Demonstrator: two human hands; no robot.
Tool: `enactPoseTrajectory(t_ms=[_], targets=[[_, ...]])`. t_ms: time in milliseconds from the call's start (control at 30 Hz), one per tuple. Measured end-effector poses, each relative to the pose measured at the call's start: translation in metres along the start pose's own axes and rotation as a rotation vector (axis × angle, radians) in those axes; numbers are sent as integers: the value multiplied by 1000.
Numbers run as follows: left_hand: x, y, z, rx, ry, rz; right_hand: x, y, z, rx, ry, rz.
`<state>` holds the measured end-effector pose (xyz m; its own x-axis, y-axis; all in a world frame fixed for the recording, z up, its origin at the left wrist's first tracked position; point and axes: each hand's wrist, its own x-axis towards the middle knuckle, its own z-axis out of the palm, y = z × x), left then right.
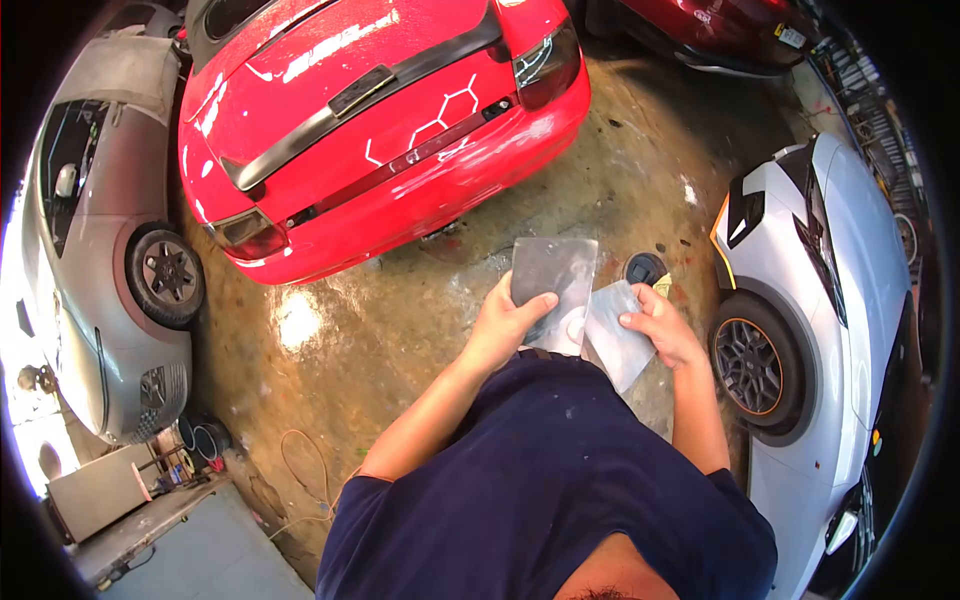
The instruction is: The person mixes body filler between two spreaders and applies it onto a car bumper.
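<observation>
My left hand is closed on a dark grey rectangular sheet, thumb on its face and fingers behind. The sheet looks thin and flat, perhaps sandpaper. My right hand pinches a paler, whitish-grey sheet by its upper right edge; it hangs at a tilt. The two sheets come close together in front of my waist, and I cannot tell whether they touch. A small yellowish piece shows beside my right fingertips. Just beyond that hand, a dark round object rests on the floor.
Ahead stands a red car, rear towards me. A silver car is on the left, a white car close on the right, and a dark red car behind. An orange hose lies on the floor near a grey bench.
</observation>
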<state>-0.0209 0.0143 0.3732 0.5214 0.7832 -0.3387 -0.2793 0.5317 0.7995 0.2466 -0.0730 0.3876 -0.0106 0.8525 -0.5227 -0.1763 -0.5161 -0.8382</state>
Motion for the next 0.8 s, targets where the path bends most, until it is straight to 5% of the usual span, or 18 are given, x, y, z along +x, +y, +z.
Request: enactPoseTrajectory(t_ms=[33, 200, 267, 367, 467, 567, 733, 800], targets=[[0, -3, -1, 194, -17, 34, -4, -6, 1, 2, 17, -21], [4, -20, -1, -52, 68, 33, -8, -35, 2, 89, 366, -383], [10, -34, -5, -296, 153, -9, -10, -10, 2, -202, 365, -409], [7, -26, 8, -418, 244, -31, -12, 4, 62, -273, 172, -793], [1, -19, 12, -404, 304, 1, -27, -13, 89, -802, 61, -897], [1, -18, 12, -336, 355, 60, -16, 8, 82, -899, 92, -939], [-4, -4, 16, -245, 403, 87, 8, 56, 35, -1146, 84, -662], [2, 18, 28, -177, 423, 122, 18, 83, 16, -858, 164, -540]])
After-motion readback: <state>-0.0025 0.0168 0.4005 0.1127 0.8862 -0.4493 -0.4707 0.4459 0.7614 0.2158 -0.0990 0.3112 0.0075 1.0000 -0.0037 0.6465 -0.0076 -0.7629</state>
